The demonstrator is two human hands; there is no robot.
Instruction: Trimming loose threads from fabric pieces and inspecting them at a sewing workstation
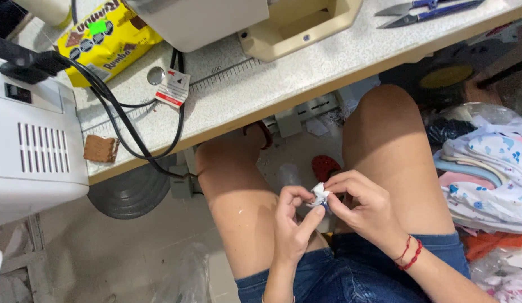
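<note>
Both my hands meet over my lap, between my bare knees. My left hand (292,220) and my right hand (359,203) pinch a small piece of white fabric (319,194) between their fingertips. A bit of blue shows under the fabric. Red string bracelets circle my right wrist. I sit in denim shorts below the edge of the sewing table (283,84).
On the table lie a yellow biscuit packet (106,42), a brown wafer (101,148), black cables, a cream machine base and blue-handled snips (426,11). A white machine (33,146) stands at left. A pile of printed white fabric (488,174) lies at right.
</note>
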